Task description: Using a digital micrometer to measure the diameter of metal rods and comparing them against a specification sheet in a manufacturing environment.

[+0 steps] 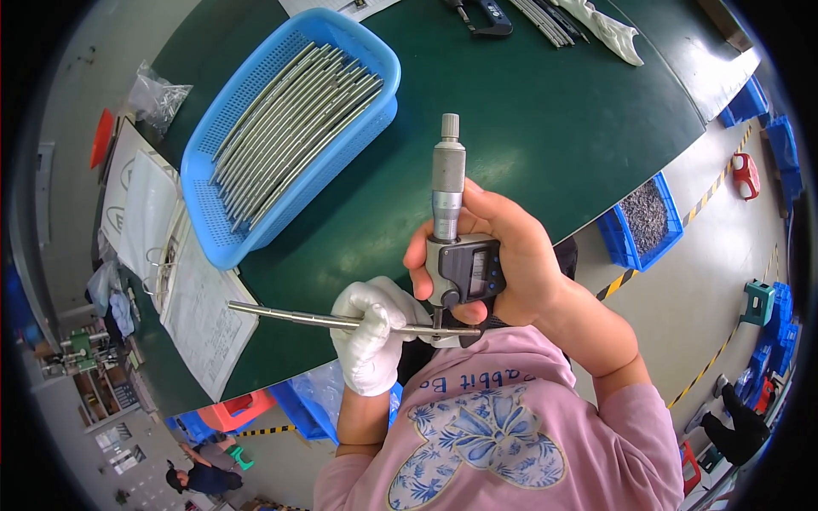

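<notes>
My left hand (368, 347), in a white glove, is closed round a thin steel rod (277, 314) with ring marks along it. Its long end sticks out to the left. In my bare right hand (530, 255) is a digital micrometer (449, 175), held upright with the thimble at the top and the small display turned to the right. The rod's right end lies in the micrometer's jaw gap, below the spindle. Whether both measuring faces touch it, I cannot tell. Ahead and left, a blue plastic basket (192, 183) holds many similar rods (290, 128).
A ring binder with papers (204, 324) lies open at the table's left edge. On the green table (545, 111), another micrometer (492, 20), several rods (545, 19) and a white glove (609, 32) lie at the back. A blue crate (645, 223) stands on the floor, right.
</notes>
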The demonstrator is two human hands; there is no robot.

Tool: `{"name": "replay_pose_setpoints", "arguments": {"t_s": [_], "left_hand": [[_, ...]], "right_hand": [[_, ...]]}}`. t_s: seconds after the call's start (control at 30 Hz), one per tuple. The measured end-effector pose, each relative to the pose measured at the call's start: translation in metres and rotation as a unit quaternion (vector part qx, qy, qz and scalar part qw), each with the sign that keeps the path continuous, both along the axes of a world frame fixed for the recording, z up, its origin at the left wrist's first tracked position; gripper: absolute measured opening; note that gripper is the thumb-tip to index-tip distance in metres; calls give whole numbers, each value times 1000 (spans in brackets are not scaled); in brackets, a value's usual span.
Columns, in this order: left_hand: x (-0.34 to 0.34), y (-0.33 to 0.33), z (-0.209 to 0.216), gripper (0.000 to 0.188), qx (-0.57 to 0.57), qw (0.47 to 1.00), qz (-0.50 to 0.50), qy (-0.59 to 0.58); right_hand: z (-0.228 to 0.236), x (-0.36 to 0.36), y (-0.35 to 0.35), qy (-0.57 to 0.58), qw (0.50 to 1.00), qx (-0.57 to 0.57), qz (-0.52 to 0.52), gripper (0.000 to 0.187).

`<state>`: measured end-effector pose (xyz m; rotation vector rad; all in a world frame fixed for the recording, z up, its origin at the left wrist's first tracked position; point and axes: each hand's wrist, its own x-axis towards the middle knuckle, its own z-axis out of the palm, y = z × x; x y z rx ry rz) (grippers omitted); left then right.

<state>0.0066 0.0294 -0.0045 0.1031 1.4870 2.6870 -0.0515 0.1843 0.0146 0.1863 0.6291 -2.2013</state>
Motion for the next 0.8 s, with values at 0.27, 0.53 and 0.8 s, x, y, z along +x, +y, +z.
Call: {"name": "replay_pose_setpoints", "arguments": {"t_s": [0.27, 0.53, 0.8], "left_hand": [[2, -1, -3, 25, -7, 1000, -10, -3], [-2, 4, 2, 25, 1, 1000, 0, -5], [-5, -18, 15, 19, -18, 996, -19, -81]], "right_hand": [[2, 3, 3, 24, 1000, 7, 7, 56], [4, -3, 3, 49, 998, 32, 9, 64], [-10, -7, 9, -23, 999, -7, -26, 62]]}}
